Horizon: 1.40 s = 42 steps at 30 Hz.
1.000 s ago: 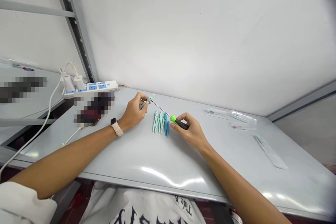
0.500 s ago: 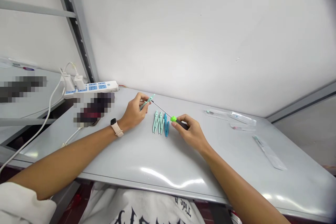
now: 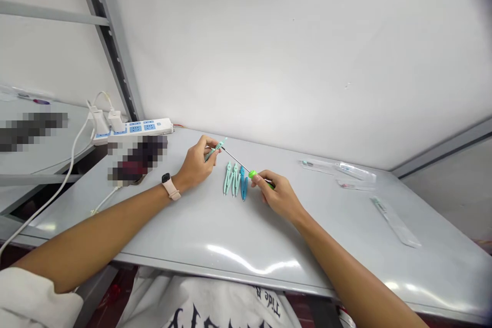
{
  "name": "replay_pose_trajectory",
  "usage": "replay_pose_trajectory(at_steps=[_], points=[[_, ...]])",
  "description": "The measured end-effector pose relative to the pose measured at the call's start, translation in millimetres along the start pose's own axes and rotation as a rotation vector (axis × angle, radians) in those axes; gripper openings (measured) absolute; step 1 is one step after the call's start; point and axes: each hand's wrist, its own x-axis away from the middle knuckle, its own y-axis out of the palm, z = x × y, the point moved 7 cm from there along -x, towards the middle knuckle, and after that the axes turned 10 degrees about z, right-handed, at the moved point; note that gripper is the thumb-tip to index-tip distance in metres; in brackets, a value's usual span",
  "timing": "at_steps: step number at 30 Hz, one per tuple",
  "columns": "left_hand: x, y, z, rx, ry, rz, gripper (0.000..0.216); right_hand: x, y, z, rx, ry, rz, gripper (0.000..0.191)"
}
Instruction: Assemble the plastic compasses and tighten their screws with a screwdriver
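Observation:
Pinched in the fingers of my left hand (image 3: 200, 160) is a mint-green drawing compass (image 3: 220, 145), raised above the table and tilted. My right hand (image 3: 280, 193) is wrapped round the green and black handle of a screwdriver (image 3: 236, 159). Its thin metal shaft points up and left, and the tip meets the compass near its hinge. Between my hands, two more mint compasses (image 3: 228, 179) and a blue compass (image 3: 243, 184) lie side by side in a row, legs toward me. My fingers hide part of the held compass.
Several clear plastic sleeves (image 3: 395, 223) lie on the right of the grey table (image 3: 192, 236). At the back left is a white power strip (image 3: 165, 125) with plugs and cables. A blurred-out dark object (image 3: 140, 159) lies before it. A white wall (image 3: 288, 61) rises behind.
The screwdriver handle has turned in my right hand, showing more green now, and my fingers have shifted round it. My left hand and the compass stay nearly still.

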Motion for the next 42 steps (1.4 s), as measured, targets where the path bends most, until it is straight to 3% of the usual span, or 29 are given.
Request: replay_pose_trajectory(at_steps=[3,8,14,18,22,25,29,33,36,42], points=[[0.7,0.3,-0.7,-0.012,-0.003,-0.003,0.010,-1.0,2.1,-1.3,0.018,-0.055,-0.010,0.054],[0.8,1.3,-1.7,-0.020,0.000,-0.008,0.009,-2.5,-6.3,2.5,-0.034,-0.029,0.113,0.046],[0.6,0.0,0.8,-0.028,0.022,-0.002,0.010,-0.2,0.4,-1.1,0.011,-0.043,-0.023,0.052],[1.3,0.0,0.3,-0.033,0.032,-0.006,0.010,-2.5,-1.4,0.3,-0.007,-0.076,0.032,0.040],[2.0,0.2,-1.1,-0.034,0.021,-0.012,0.011,-3.6,-2.9,5.3,-0.072,-0.035,0.063,0.041],[2.3,-0.3,-0.3,-0.026,0.015,-0.009,0.010,-2.9,0.1,6.0,-0.026,-0.035,0.010,0.038],[2.5,-1.0,0.8,-0.022,0.022,-0.002,0.010,-2.0,7.5,3.7,0.039,-0.085,-0.089,0.050],[3.1,-0.5,0.3,-0.034,0.040,-0.009,0.010,-4.9,2.5,3.1,-0.012,-0.078,0.025,0.041],[3.4,-1.2,-0.2,-0.025,0.041,-0.002,0.010,-5.5,-2.1,4.7,-0.060,-0.039,0.112,0.047],[3.4,-2.4,0.4,-0.014,0.039,0.009,0.009,-0.3,2.9,0.1,-0.021,-0.045,0.026,0.046]])
